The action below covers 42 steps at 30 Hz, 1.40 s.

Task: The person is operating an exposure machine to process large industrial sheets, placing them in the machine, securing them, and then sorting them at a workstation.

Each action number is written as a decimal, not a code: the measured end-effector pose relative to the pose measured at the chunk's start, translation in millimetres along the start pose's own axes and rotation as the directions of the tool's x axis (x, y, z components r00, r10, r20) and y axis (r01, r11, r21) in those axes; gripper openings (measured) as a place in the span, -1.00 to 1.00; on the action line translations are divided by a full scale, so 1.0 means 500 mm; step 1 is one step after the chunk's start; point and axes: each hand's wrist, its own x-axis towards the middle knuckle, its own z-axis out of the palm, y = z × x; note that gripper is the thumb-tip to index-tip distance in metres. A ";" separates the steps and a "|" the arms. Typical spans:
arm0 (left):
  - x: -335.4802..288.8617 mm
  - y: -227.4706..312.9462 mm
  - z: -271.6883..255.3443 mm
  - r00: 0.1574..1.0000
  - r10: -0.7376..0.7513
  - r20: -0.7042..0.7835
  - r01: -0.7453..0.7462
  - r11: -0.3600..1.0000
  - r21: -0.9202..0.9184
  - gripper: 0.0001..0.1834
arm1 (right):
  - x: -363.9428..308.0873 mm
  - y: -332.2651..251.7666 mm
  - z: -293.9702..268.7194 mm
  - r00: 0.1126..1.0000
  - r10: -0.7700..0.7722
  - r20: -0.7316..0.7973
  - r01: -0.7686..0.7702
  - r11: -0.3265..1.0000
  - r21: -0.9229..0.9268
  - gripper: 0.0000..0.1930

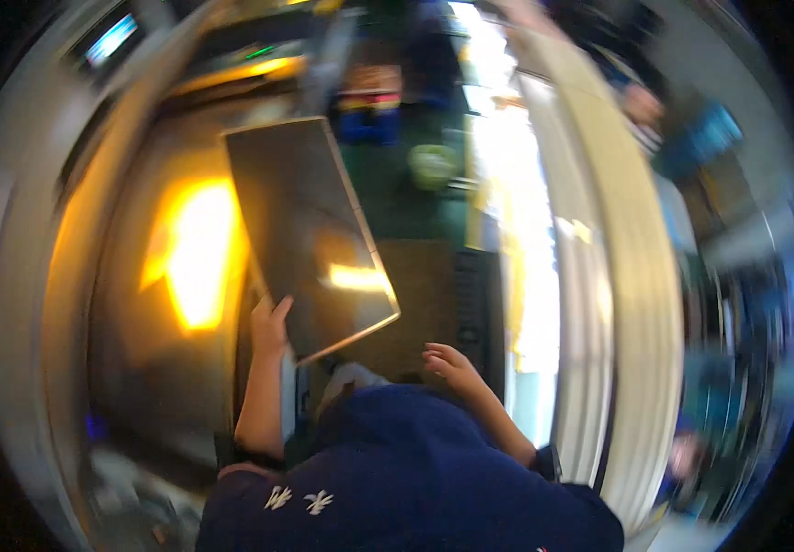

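A flat rectangular metal tray [309, 221] with a thin raised rim is tilted in front of me, and its surface reflects orange light. My left hand [271, 327] grips its left edge close to the near corner, the thumb lying over the rim. The fingers under the tray are hidden. Apart from the tray, to the right of its near corner, my right hand [450, 363] is in the air with fingers loosely stretched and nothing visible in them. Motion blurs much of the picture.
A dark metal counter [139, 386] with a bright orange glare runs along my left. On my right are a brightly lit white surface [516, 230] and a long pale ledge [636, 276]. A green round container [434, 167] stands ahead. Blurred people [640, 106] are beyond the ledge.
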 end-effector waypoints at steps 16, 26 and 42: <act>-0.066 -0.167 -0.561 0.644 -0.076 -0.761 0.620 0.635 0.461 -0.07 | 0.512 -0.299 0.481 0.859 -0.030 0.510 0.374 0.718 -0.587 -0.53; 0.006 -0.246 -0.529 0.824 -0.074 -0.561 0.562 0.227 0.795 -0.41 | 0.518 -0.626 0.719 0.450 -0.657 0.605 0.892 0.303 -0.334 -0.41; 0.016 -0.256 -0.504 0.744 -0.140 -0.653 0.668 0.135 0.732 -0.34 | 0.511 -0.947 0.827 -0.200 -0.718 0.667 0.775 -0.533 -0.341 -0.73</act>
